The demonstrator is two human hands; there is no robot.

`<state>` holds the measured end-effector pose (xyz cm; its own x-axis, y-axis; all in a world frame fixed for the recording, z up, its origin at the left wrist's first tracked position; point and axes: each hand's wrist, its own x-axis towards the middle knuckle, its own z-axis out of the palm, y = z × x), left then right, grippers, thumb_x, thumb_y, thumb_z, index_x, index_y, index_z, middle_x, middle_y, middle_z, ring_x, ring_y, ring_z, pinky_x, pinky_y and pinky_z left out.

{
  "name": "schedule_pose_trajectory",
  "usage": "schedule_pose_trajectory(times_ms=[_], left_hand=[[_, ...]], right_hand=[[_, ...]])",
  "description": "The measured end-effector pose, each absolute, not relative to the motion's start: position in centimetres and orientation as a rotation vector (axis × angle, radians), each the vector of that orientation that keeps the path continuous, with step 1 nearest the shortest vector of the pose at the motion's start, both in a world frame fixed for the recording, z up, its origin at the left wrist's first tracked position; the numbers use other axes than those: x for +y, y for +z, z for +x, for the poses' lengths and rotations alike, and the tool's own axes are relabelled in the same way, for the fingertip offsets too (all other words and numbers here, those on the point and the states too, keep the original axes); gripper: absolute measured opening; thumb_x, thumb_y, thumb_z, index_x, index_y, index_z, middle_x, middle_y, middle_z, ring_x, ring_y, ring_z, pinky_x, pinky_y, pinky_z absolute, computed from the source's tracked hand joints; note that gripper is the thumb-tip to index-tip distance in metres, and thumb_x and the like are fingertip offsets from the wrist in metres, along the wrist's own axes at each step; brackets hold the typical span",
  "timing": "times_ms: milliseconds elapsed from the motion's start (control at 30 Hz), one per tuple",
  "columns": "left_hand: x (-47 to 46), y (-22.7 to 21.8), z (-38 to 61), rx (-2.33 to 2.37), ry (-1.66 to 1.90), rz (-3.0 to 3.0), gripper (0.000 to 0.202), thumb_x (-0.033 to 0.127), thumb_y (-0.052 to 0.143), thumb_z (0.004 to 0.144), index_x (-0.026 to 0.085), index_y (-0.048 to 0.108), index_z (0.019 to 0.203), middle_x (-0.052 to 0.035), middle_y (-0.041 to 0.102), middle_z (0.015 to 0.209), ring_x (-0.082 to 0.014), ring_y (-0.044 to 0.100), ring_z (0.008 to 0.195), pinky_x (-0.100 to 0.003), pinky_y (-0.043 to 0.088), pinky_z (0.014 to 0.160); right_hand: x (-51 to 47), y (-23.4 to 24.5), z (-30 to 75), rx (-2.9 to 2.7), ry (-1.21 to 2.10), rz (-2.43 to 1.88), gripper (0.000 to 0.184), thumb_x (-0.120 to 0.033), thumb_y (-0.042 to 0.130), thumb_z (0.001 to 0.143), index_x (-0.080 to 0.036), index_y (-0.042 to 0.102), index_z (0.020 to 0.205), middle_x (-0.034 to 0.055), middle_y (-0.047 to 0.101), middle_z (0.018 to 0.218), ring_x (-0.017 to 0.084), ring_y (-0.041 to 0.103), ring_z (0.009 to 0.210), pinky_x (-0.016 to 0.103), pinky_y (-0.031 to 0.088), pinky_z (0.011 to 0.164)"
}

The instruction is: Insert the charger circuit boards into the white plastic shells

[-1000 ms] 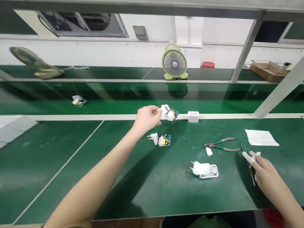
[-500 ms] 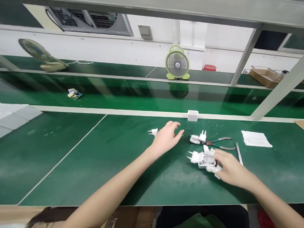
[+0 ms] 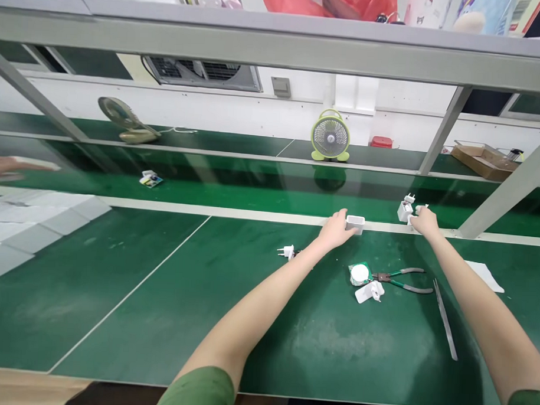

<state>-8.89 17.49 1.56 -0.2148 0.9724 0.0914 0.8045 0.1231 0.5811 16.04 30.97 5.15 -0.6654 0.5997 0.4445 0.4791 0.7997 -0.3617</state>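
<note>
My left hand (image 3: 335, 230) reaches to the far edge of the bench, thumb and fingers closed about the left end of a small white plastic case (image 3: 355, 224). Farther right, my right hand (image 3: 426, 222) is over the green strip behind the ledge, its white-covered thumb and fingertip apart. Just left of those fingertips stands a white plug adapter (image 3: 405, 209). Pliers with green and grey handles (image 3: 394, 278) lie before my hands, beside a round white piece on green (image 3: 359, 274) and a white plug part (image 3: 369, 292). Another white plug (image 3: 286, 252) lies near my left forearm.
Tweezers (image 3: 445, 321) and a white sheet (image 3: 484, 275) lie at the right. White boxes (image 3: 39, 224) are grouped at the left, with another person's hand (image 3: 5, 166) above them. A circuit board (image 3: 151, 179) and green fan (image 3: 330, 136) are farther back.
My right hand has moved from the near bench to the far strip, where the white adapter now stands. My left hand has reached right to the white case. Another person's hand has appeared.
</note>
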Motion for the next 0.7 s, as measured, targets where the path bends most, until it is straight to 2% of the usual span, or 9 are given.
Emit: schedule_pose_trajectory(times_ms=[67, 133, 200, 267, 367, 433, 500, 600, 700], left_hand=[[19.0, 1.0, -7.8, 2.112, 0.771, 1.691, 0.066, 0.045, 0.075, 0.084, 0.01, 0.05, 0.134, -0.0174, 0.058, 0.13, -0.0318, 0.056, 0.122, -0.051, 0.045, 0.104], [20.0, 0.6, -6.8, 2.126, 0.804, 1.636, 0.061, 0.045, 0.076, 0.082, 0.01, 0.054, 0.126, -0.0152, 0.062, 0.12, -0.0309, 0.058, 0.116, -0.051, 0.045, 0.103], [20.5, 0.5, -6.0, 2.123, 0.862, 1.577, 0.049, 0.037, 0.075, 0.083, 0.011, 0.056, 0.119, -0.0123, 0.063, 0.112, -0.0281, 0.06, 0.11, -0.048, 0.047, 0.099], [20.2, 0.8, -5.8, 2.105, 0.947, 1.529, 0.039, 0.026, 0.072, 0.083, 0.011, 0.055, 0.116, -0.0112, 0.062, 0.111, -0.0262, 0.06, 0.107, -0.045, 0.048, 0.097], [17.8, 1.9, -6.0, 2.04, 1.1, 1.487, 0.042, 0.014, 0.069, 0.078, 0.012, 0.05, 0.115, -0.0127, 0.058, 0.117, -0.0254, 0.057, 0.11, -0.041, 0.047, 0.097], [14.8, 2.5, -6.3, 1.972, 1.196, 1.46, 0.048, 0.011, 0.069, 0.075, 0.014, 0.046, 0.117, -0.0132, 0.056, 0.12, -0.0242, 0.058, 0.109, -0.037, 0.047, 0.095], [11.6, 2.9, -6.6, 1.913, 1.288, 1.407, 0.051, 0.015, 0.069, 0.074, 0.017, 0.043, 0.119, -0.0119, 0.056, 0.118, -0.0227, 0.06, 0.104, -0.035, 0.049, 0.092], [7.6, 2.7, -7.0, 1.838, 1.431, 1.263, 0.059, 0.028, 0.068, 0.077, 0.019, 0.033, 0.124, -0.0075, 0.059, 0.106, -0.0188, 0.063, 0.085, -0.032, 0.053, 0.078], [5.8, 2.3, -7.3, 1.737, 1.583, 1.133, 0.061, 0.037, 0.068, 0.076, 0.021, 0.029, 0.12, -0.0071, 0.06, 0.105, -0.0178, 0.064, 0.085, -0.031, 0.055, 0.075]], right_hand=[[28.5, 4.8, 16.0, -2.454, 0.221, -0.82, 0.03, -0.01, 0.032, 0.095, 0.001, 0.059, 0.102, 0.0152, 0.06, 0.087, 0.024, 0.064, 0.084, 0.037, 0.051, 0.08], [25.3, 5.0, 15.5, -2.586, 0.207, -0.71, 0.024, -0.01, 0.045, 0.09, -0.004, 0.06, 0.108, 0.0169, 0.062, 0.099, 0.027, 0.062, 0.097, 0.039, 0.051, 0.087], [22.1, 5.8, 14.7, -2.815, 0.241, -0.45, 0.029, -0.006, 0.058, 0.082, -0.015, 0.064, 0.109, 0.0109, 0.064, 0.108, 0.025, 0.061, 0.105, 0.036, 0.051, 0.092], [19.6, 6.9, 13.5, -3.041, 0.055, -0.145, 0.041, 0.001, 0.06, 0.078, -0.018, 0.064, 0.114, 0.0111, 0.062, 0.116, 0.026, 0.058, 0.108, 0.039, 0.051, 0.089], [17.9, 8.0, 11.6, -3.142, -0.409, 0.243, 0.033, -0.003, 0.055, 0.089, -0.015, 0.062, 0.119, 0.015, 0.06, 0.12, 0.029, 0.056, 0.109, 0.042, 0.049, 0.085], [17.7, 8.1, 10.7, -3.125, -0.52, 0.443, 0.025, -0.006, 0.051, 0.096, -0.016, 0.064, 0.114, 0.0132, 0.061, 0.119, 0.026, 0.056, 0.109, 0.04, 0.046, 0.088], [17.7, 7.8, 10.1, -3.122, -0.528, 0.581, 0.022, -0.008, 0.05, 0.097, -0.018, 0.065, 0.108, 0.0102, 0.062, 0.117, 0.024, 0.055, 0.109, 0.038, 0.045, 0.089], [17.7, 7.4, 9.9, -3.124, -0.534, 0.664, 0.018, -0.007, 0.052, 0.096, -0.018, 0.066, 0.102, 0.0098, 0.064, 0.116, 0.024, 0.056, 0.105, 0.036, 0.044, 0.081], [17.9, 7.2, 10.1, -3.132, -0.554, 0.689, 0.018, -0.006, 0.052, 0.095, -0.016, 0.066, 0.099, 0.0114, 0.065, 0.115, 0.023, 0.057, 0.097, 0.036, 0.042, 0.074]])
